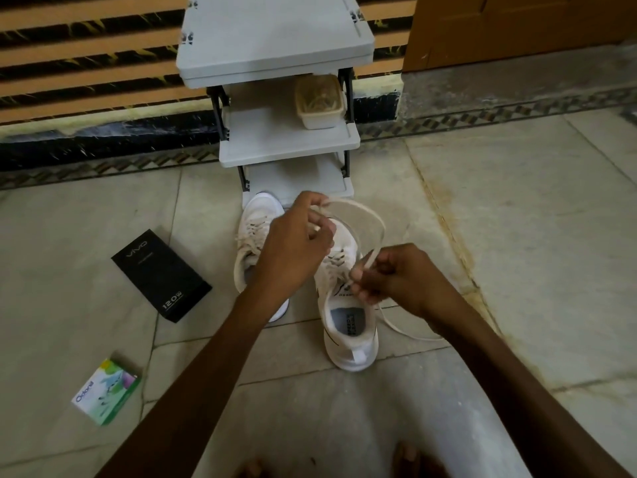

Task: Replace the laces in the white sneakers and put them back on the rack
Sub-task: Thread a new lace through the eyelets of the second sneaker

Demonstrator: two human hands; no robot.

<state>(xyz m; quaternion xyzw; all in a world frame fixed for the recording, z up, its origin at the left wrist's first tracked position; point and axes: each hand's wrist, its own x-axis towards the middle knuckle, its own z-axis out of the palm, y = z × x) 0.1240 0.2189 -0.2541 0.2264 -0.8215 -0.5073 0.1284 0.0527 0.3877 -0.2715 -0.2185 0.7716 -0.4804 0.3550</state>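
Two sneakers (351,351), VIVO 120W box (161,276), Odonil box (106,392)

Centre frame: white sneaker (350,350), thin black trim lines, grey insole with black label. Just left: second sneaker (260,210), white too, cream laces. Loose lace (362,210) above them, off-white. Top centre: rack (275,46) pale grey, black struts; beige tub (319,105) on it. Left: black box (160,276), silver lettering. Lower left: small box (107,391), green and white. Floor (517,236) pale grey-green marble, brownish streak at right. Upper left: wall (86,46), tan and black stripes, yellow veining. Upper right: door (517,25), orange-brown.
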